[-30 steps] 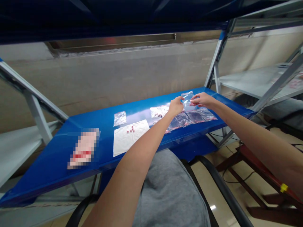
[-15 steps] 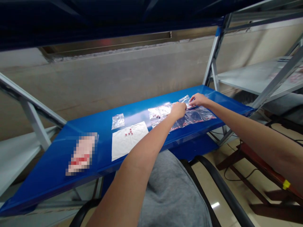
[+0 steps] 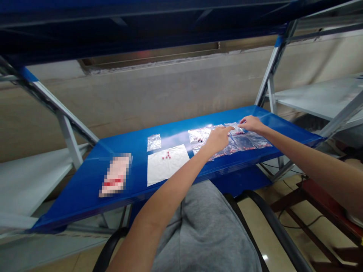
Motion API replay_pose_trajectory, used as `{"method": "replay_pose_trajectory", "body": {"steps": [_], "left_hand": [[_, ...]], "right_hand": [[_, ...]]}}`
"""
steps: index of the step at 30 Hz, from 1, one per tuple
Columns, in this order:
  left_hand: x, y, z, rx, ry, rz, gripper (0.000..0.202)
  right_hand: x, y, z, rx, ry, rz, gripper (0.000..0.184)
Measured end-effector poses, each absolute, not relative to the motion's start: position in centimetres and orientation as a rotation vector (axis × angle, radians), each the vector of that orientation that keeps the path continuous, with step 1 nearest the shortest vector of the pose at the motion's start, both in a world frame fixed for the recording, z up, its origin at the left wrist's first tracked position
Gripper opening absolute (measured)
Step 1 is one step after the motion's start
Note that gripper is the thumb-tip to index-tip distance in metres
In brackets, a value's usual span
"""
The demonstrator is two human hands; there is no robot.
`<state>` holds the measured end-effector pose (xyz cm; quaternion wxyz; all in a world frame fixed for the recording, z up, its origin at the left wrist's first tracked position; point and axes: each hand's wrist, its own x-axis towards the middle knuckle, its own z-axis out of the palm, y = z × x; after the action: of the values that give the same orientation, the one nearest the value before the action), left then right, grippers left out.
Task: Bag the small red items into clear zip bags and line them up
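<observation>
A storeroom-like workspace: blue steel shelving (image 3: 85,192), bare concrete wall (image 3: 170,98), glossy tiled floor (image 3: 263,238).

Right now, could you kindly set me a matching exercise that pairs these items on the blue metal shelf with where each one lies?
Items:
1. small red pieces
2. small clear plastic bag
3. right hand
4. blurred packet

Places:
A. over the right end of the row of clear bags
B. on the white sheet
C. at the shelf's left end
D. just beyond the white sheet

Pairs: 1-B; 2-D; 3-A; 4-C
</observation>
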<state>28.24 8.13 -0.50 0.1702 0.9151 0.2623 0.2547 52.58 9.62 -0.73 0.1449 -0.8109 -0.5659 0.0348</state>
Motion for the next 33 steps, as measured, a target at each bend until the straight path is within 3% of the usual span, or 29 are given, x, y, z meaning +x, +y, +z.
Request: {"method": "replay_pose_trajectory", "body": {"steps": [5,15,20,27,33], "left_hand": [[20.4,8.5,-0.2,2.445,0.922,0.877,0.046],[4.1,15.2,-0.1,1.882,2.051,0.877,0.043],[1.6,16.7,-1.3,1.825,2.098,0.838,0.043],[0.8,17.9,-1.6,1.944,2.061,0.747,0.025],[0.0,17.3,-0.2,2.087,1.881,0.879,0.013]], "right_hand": [[49.4,9.3,-0.2,-2.241,-1.633,0.107,0.028],[33.3,13.3,1.3,-1.821,-1.921,0.112,0.028],[23.2,16.5,0.2,-1.660,-2.065,0.207,0.038],[16.2,17.9,-1.6,-1.522,-2.146,0.299,0.047],[15.0,17.5,-0.4,-1.478,-2.097,0.323,0.031]]}}
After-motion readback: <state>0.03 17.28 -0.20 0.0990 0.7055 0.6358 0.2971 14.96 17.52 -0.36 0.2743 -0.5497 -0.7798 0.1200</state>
